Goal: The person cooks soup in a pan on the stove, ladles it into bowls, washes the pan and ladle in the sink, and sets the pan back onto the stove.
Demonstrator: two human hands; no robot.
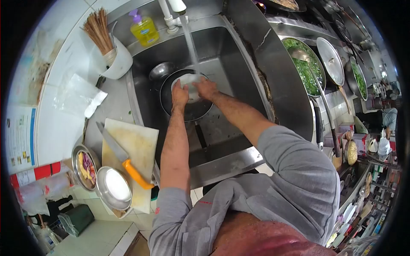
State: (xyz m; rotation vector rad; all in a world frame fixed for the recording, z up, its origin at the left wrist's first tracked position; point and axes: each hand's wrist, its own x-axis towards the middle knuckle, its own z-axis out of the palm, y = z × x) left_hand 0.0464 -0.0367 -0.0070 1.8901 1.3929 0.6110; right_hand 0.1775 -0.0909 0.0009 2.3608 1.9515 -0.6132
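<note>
Both my hands hold a round white dish (188,78) low in the steel sink (228,47); whether it is a plate or a shallow bowl I cannot tell. My left hand (180,96) grips its left side, and my right hand (206,88) is at its right side. Water from the tap (176,6) runs down at the dish's back right edge. Beneath the dish lies a dark frying pan (198,112), its black handle pointing toward me. A small metal bowl (161,71) sits behind the pan, to the left.
Left of the sink, an orange-handled knife (137,174) lies on a cutting board (147,138), beside metal bowls (99,187). A soap bottle (145,32) and a white container of sticks (119,64) stand behind. On the right, a pan of greens (305,72) holds a ladle (299,53).
</note>
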